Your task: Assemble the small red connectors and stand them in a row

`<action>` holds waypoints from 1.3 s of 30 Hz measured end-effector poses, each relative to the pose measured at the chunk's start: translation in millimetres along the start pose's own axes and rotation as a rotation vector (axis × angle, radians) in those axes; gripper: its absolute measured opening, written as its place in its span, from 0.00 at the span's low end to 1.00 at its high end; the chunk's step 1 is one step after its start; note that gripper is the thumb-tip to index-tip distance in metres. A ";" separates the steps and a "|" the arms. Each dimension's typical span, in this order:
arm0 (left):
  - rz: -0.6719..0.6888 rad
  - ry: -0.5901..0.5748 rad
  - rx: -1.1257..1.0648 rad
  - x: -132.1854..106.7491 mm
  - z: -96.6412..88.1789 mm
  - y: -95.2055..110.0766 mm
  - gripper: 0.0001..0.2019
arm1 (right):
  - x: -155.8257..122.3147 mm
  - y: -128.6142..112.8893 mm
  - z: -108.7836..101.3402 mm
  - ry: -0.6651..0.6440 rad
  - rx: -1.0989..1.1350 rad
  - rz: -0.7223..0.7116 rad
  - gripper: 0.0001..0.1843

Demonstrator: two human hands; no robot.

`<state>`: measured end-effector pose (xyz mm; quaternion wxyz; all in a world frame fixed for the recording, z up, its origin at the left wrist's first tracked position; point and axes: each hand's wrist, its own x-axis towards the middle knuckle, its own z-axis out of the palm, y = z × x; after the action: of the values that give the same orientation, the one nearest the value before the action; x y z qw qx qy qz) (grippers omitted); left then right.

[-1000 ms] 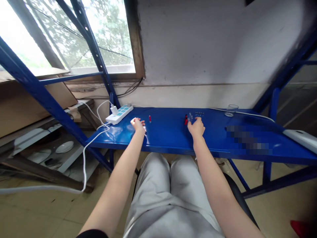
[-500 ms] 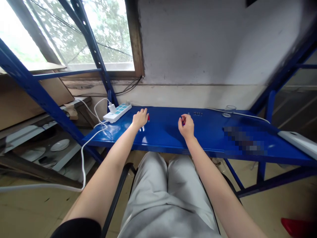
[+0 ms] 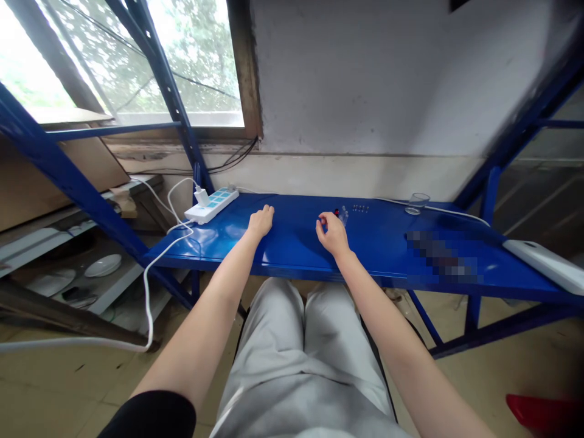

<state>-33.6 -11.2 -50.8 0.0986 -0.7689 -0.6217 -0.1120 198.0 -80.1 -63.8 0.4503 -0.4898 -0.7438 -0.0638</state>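
My left hand [image 3: 261,221] rests over the blue tabletop with its fingers curled down. Whatever its fingers hold, if anything, is hidden under them. To the right, my right hand [image 3: 334,235] is slightly above the table, fingers bent and a gap showing between thumb and forefinger; I see nothing in that gap. Just behind the right hand is a small red piece [image 3: 337,212]. Beside it stand small clear pieces [image 3: 344,214], too small to name. A short row of several tiny pieces [image 3: 361,208] lies farther back.
A white power strip [image 3: 212,205] with a plug and cable lies at the table's left end. A clear glass [image 3: 417,203] stands at the back right, near a blurred-out dark object [image 3: 440,255]. A white flat-sided object [image 3: 545,263] sits at the right edge.
The right hand has shifted a little left, uncovering the red piece and clear pieces behind it. The red item beside my left fingers is out of sight now. The view has moved slightly.
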 end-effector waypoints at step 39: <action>-0.138 0.095 -1.562 -40.9 5.0 79.0 0.16 | 0.4 -4.9 5.6 -0.250 0.004 -0.018 0.18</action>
<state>35.6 -64.3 -68.6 -0.4511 -0.5696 -0.4044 -0.5554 190.6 -79.4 -65.1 0.3545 -0.4862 -0.7987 -0.0047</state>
